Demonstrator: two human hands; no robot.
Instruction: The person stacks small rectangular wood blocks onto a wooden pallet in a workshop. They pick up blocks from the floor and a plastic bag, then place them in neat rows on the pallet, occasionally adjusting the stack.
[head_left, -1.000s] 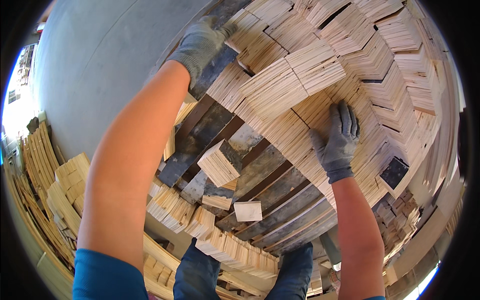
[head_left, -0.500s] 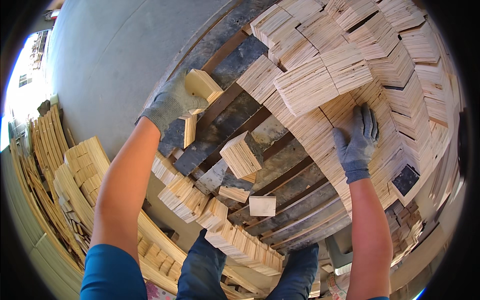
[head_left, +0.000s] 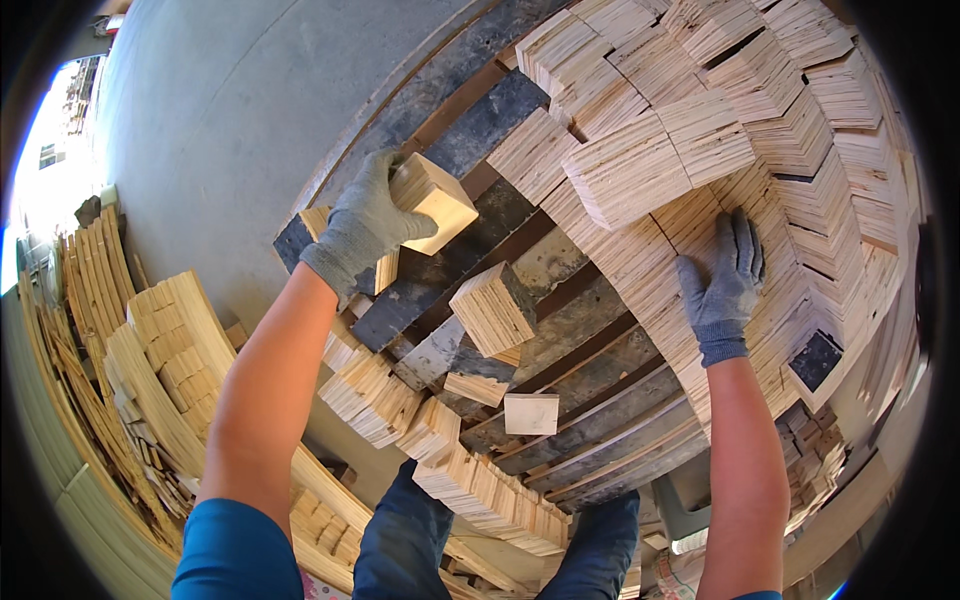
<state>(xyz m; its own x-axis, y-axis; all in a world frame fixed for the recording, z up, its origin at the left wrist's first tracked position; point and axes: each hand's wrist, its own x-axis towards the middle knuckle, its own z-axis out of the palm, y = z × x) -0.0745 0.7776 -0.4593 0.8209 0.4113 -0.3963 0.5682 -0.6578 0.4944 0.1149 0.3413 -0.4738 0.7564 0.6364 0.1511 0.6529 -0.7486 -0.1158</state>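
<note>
My left hand (head_left: 368, 218), in a grey glove, grips a pale wooden block (head_left: 432, 202) above the dark slats of a pallet (head_left: 480, 135). My right hand (head_left: 726, 285), also gloved, lies flat with fingers spread on the layered stack of wooden blocks (head_left: 640, 165) that fills the right half of the pallet. A loose bundle of thin wooden pieces (head_left: 491, 309) sits on the bare slats between my arms, with a small square block (head_left: 531, 413) lower down.
More stacked wood pieces (head_left: 165, 350) line the left side and lie near my legs (head_left: 480, 490). Grey concrete floor (head_left: 230, 110) spreads at the upper left. The pallet's dark boards (head_left: 590, 420) show gaps between them.
My left hand has drawn back down and left from the far stack, now carrying a wooden block. My right hand has stayed flat on the stack.
</note>
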